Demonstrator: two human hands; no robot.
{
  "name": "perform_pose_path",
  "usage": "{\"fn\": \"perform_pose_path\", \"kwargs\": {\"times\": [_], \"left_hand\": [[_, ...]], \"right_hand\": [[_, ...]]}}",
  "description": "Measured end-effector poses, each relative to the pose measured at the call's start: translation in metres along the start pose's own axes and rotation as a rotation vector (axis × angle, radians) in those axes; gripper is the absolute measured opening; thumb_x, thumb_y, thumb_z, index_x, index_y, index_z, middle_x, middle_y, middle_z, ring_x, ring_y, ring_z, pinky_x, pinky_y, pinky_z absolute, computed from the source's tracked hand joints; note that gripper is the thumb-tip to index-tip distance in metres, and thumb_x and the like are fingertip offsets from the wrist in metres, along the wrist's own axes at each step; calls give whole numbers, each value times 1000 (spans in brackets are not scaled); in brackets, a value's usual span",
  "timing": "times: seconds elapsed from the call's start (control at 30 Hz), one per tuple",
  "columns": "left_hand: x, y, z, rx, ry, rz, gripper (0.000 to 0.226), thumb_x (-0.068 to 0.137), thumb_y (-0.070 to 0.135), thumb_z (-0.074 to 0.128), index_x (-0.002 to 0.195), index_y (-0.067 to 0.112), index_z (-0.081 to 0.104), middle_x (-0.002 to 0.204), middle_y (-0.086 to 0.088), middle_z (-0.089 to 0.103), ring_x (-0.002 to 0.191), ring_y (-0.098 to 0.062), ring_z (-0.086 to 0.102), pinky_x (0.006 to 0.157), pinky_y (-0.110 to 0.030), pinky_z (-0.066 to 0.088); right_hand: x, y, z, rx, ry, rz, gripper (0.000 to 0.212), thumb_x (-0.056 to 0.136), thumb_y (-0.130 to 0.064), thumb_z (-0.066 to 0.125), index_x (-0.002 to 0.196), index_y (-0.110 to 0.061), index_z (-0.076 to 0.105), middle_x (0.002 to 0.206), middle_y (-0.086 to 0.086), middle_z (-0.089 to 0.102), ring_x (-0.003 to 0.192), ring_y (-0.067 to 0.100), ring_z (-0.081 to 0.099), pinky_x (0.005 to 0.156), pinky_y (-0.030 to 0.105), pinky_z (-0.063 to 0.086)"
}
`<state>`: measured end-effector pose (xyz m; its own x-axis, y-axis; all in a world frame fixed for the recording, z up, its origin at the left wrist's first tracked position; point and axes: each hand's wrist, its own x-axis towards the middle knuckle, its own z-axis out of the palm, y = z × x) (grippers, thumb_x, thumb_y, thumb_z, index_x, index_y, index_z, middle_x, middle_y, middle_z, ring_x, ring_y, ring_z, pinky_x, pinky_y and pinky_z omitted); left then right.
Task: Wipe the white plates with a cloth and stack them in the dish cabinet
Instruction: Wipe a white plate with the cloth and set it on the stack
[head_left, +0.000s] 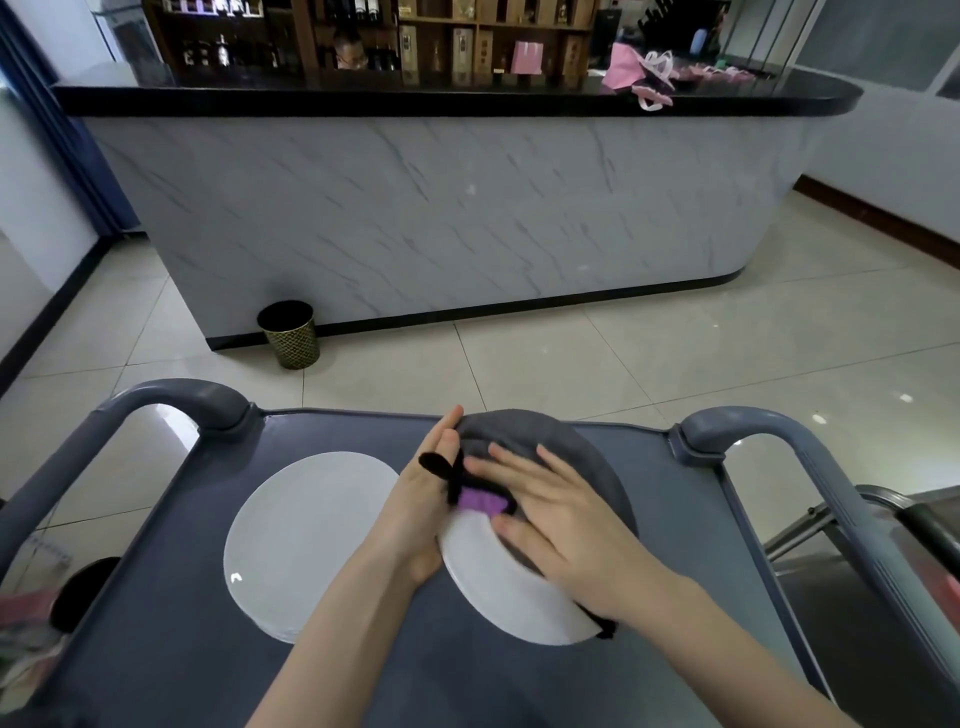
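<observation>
2 round white plates sit on the flat top of a grey plastic cart (156, 649) with a smooth matt surface and 2 curved tubular handles (192, 400) at its far corners. the left plate (311, 535) lies flat and bare on the cart top, glossy, with a small highlight near its near-left rim. the right plate (498, 587) is just beside it, and most of its far half is covered by a soft dark grey cloth (524, 431) draped in a rounded hump over the rim. a black loop (441, 465) and a ribbed purple tag (480, 501) stick out of the cloth between the 2 hands.

the left hand (423, 512) stands on edge against the left rim of the right plate, its fingers straight and together, pointing away and touching the cloth; its grip is not closed round anything that shows, and the thumb is out of sight. the right hand (561, 530) lies palm down on the cloth, fingers straight and spread, pressing it onto the plate; its grip is flat and wide, curled round nothing.

beyond the cart, glossy pale floor tiles (675, 353) run to a bar (415, 208) with a veined grey marble-look front and a black top. a small round bin (291, 335) with a gold lattice pattern stands at its foot. pink bags (628, 70) rest on the bar top.
</observation>
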<state>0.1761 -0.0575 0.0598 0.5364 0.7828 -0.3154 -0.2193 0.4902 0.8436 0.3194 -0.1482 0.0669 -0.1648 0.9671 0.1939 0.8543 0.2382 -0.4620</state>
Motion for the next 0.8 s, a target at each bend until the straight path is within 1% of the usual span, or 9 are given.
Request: {"fn": "perform_pose_path", "kwargs": {"times": [0.1, 0.2, 0.33, 0.37, 0.43, 0.5, 0.63, 0.73, 0.8], "left_hand": [[-1, 3, 3, -4, 14, 5, 32, 107, 22, 44, 135, 32, 58, 128, 0, 71, 113, -15, 69, 86, -28, 57], [-4, 4, -1, 37, 46, 15, 33, 108, 20, 43, 132, 37, 59, 117, 3, 75, 100, -16, 73, 81, -30, 59], [-3, 8, -9, 26, 163, 69, 27, 108, 23, 45, 123, 30, 66, 114, 8, 75, 92, -8, 73, 71, -25, 59], [-4, 11, -9, 18, 191, 81, 25, 108, 24, 45, 119, 28, 68, 110, 9, 76, 87, -6, 73, 68, -23, 58], [-5, 14, -9, -1, 253, 96, 24, 107, 24, 47, 110, 26, 71, 98, 11, 76, 79, -6, 72, 63, -23, 58], [-2, 15, -8, -46, 314, 99, 23, 106, 24, 49, 102, 26, 71, 97, 9, 73, 82, -11, 69, 67, -28, 57], [4, 9, 2, -105, 355, 70, 16, 100, 26, 53, 96, 22, 68, 109, 1, 65, 91, -18, 61, 76, -32, 50], [-2, 7, 14, -223, 203, -94, 32, 92, 43, 61, 97, 12, 64, 87, -7, 69, 73, -21, 67, 70, -30, 55], [-1, 4, 13, -244, 198, -100, 29, 92, 45, 62, 96, 16, 62, 89, -9, 68, 74, -22, 67, 67, -29, 55]], "right_hand": [[21, 8, -9, 35, 92, 115, 52, 101, -43, 28, 147, -26, 44, 151, -19, 41, 144, -7, 20, 120, 24, 9], [18, 27, -21, 83, 134, 297, 42, 105, -37, 36, 145, -31, 45, 142, -18, 48, 133, -1, 38, 111, 18, 25], [-18, 39, -18, 315, 269, 498, 23, 104, -31, 42, 101, -50, 55, 85, -30, 64, 90, 5, 59, 77, 18, 40], [-29, 36, -11, 364, 317, 512, 22, 104, -32, 42, 106, -48, 57, 87, -28, 66, 91, 5, 61, 78, 17, 43], [-52, 22, 7, 428, 404, 478, 36, 101, -43, 42, 136, -46, 50, 121, -29, 63, 118, 1, 56, 100, 19, 43], [-65, 0, 27, 407, 468, 383, 50, 95, -48, 42, 145, -53, 34, 146, -29, 44, 138, -2, 39, 114, 18, 29], [-49, -25, 57, -23, 363, -12, 46, 106, -36, 32, 148, -21, 43, 156, -6, 37, 147, 18, 30, 119, 38, 22], [-21, -30, 55, -171, 305, -44, 46, 106, -35, 32, 144, -14, 47, 157, -6, 35, 148, 12, 26, 120, 37, 22], [-21, -28, 53, -219, 271, -47, 46, 106, -35, 34, 142, -13, 51, 157, -5, 36, 148, 10, 25, 119, 39, 25]]}}
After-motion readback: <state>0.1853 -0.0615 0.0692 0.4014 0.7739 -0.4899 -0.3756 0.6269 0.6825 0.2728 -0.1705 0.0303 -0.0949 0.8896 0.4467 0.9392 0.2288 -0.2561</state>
